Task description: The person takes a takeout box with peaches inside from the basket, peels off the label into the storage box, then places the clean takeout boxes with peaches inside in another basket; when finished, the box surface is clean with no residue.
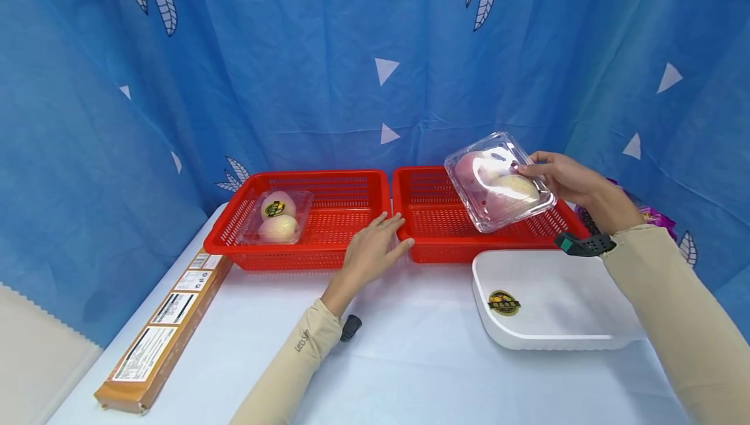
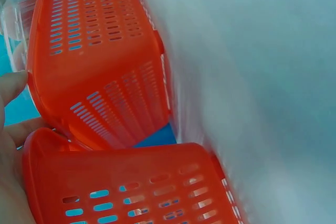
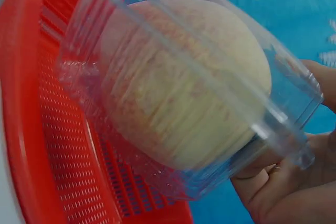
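My right hand [image 1: 565,181] grips the side of a clear plastic clamshell box [image 1: 492,220] of peaches, tilted above the right red basket [image 1: 439,250]. Inside show two fruits, one pinkish and one pale yellow peach [image 3: 184,82]. My left hand [image 1: 370,249] lies with fingers extended over the adjoining rims of the two baskets. In the left wrist view its thumb [image 2: 13,85] is right at a basket rim. Within the left red basket [image 1: 293,259], another clear box [image 1: 301,207] holds two pale peaches, one bearing a black-and-gold sticker [image 1: 274,209].
A white tub [image 1: 562,295] with a similar sticker stands in front of the right basket. Along the table's left side lies a long brown carton [image 1: 170,321]. Purple packaging [image 1: 656,217] shows behind my right wrist. A blue curtain [image 1: 316,73] hangs behind the baskets.
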The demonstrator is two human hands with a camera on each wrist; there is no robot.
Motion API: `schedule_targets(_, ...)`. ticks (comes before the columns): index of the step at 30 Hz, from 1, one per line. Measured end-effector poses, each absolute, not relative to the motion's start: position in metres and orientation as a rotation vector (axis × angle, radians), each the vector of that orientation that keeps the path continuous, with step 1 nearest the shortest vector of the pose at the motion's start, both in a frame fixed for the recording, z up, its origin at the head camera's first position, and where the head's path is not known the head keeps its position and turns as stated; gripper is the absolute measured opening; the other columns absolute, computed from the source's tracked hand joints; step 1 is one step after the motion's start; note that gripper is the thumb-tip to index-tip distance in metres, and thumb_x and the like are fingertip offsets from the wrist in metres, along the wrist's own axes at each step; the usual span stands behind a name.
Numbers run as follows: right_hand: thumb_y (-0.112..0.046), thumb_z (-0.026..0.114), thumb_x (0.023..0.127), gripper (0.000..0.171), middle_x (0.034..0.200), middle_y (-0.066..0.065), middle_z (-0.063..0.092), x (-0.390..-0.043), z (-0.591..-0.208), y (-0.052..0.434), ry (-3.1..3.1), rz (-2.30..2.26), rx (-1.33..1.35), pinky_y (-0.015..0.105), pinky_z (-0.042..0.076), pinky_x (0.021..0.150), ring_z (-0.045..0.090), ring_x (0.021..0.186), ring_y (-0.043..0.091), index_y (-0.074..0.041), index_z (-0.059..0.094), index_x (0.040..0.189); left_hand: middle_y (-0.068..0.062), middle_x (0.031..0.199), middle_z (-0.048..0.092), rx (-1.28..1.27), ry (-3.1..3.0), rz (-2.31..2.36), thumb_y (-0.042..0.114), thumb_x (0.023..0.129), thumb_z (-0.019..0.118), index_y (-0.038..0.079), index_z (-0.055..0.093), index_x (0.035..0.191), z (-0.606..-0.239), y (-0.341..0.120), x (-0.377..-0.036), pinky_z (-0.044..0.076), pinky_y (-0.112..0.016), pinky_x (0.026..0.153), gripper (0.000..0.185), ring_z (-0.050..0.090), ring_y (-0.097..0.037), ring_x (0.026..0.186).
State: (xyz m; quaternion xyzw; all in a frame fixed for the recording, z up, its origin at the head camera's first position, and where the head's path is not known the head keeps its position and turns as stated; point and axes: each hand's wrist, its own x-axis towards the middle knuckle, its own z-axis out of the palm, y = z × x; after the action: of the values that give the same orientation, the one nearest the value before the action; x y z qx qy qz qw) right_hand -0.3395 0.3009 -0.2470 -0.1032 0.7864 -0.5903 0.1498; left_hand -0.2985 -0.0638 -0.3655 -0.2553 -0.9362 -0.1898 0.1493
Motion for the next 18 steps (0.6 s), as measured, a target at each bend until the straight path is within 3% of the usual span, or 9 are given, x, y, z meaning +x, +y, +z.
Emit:
schedule_targets(9, -0.023, 0.046, 0.101, 0.016, 0.086, -0.002, 0.058, -0.368, -0.258, 0.313, 2.312, -1.610, -0.137, 0.026, 0.056, 0.066, 0.063, 0.072, 0.012, -0.010, 0.038, 0.107, 0.002, 0.147, 0.045, -0.719, -2.687, -0.521, 0.051, 0.096, 0.048, 0.015, 0.053, 0.139, -0.367, -0.063, -0.299, 0.047, -0.045, 0.095, 0.056, 0.035, -0.021, 0.139)
schedule_targets(14, -0.020, 0.044, 0.102, 0.011, 0.085, -0.001, 0.060, -0.379, -0.270, 0.320, 2.245, -1.559, -0.114, 0.026, 0.055, 0.069, 0.063, 0.074, 0.012, -0.011, 0.050, 0.099, 0.002, 0.146, 0.046, -0.726, -2.675, -0.517, 0.050, 0.096, 0.048, 0.015, 0.053, 0.138, -0.367, -0.063, -0.299, 0.051, -0.044, 0.090, 0.055, 0.036, -0.021, 0.139)
schedule_targets(18, -0.017, 0.038, 0.103, 0.027, 0.081, -0.001, 0.062, -0.380, -0.279, 0.324, 2.122, -1.597, -0.073, 0.027, 0.055, 0.069, 0.063, 0.073, 0.013, -0.016, 0.061, 0.088, 0.002, 0.146, 0.046, -0.733, -2.682, -0.522, 0.050, 0.096, 0.048, 0.015, 0.052, 0.139, -0.367, -0.062, -0.298, 0.051, -0.043, 0.088, 0.055, 0.035, -0.021, 0.139)
